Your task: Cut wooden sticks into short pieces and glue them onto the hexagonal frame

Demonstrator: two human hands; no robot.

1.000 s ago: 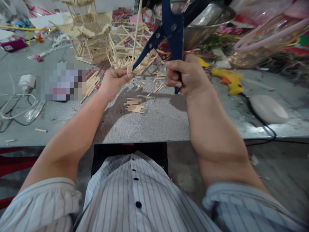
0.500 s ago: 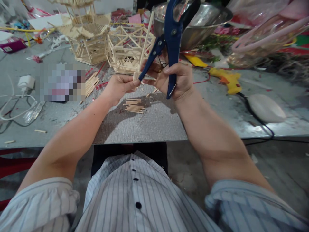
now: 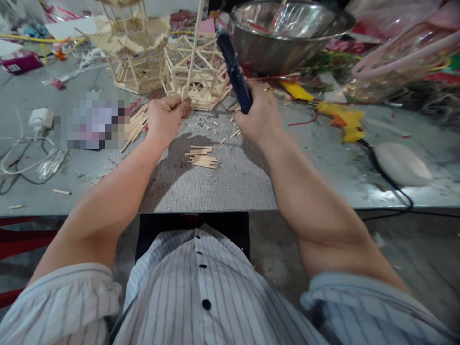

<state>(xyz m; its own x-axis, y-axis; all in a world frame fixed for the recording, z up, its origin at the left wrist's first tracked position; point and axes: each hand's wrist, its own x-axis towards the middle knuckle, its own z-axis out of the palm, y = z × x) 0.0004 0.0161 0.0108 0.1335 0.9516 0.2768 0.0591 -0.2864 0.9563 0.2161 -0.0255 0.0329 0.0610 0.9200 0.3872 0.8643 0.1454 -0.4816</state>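
Observation:
My left hand (image 3: 166,115) pinches thin wooden sticks between thumb and fingers. One long stick (image 3: 194,45) rises from the grip, with a short piece beside its lower end. My right hand (image 3: 261,112) is wrapped round a blue hand cutter (image 3: 235,69), now seen edge-on and tilted up to the left; its jaws are hard to make out. Below and between my hands lies a small pile of short cut sticks (image 3: 202,157). Behind my left hand stands an open frame of glued sticks (image 3: 197,76). Longer sticks (image 3: 135,125) lie left of my left wrist.
A tiered stick pagoda (image 3: 134,62) stands at the back left. A steel bowl (image 3: 287,43) is at the back right. Farther right are a yellow glue gun (image 3: 341,120) with a black cord and a white oval object (image 3: 402,164). A white charger (image 3: 40,118) with cables lies left.
The cutter has moved away from the sticks and turned edge-on, as my right hand rolled over. My left hand has shifted slightly left with the sticks.

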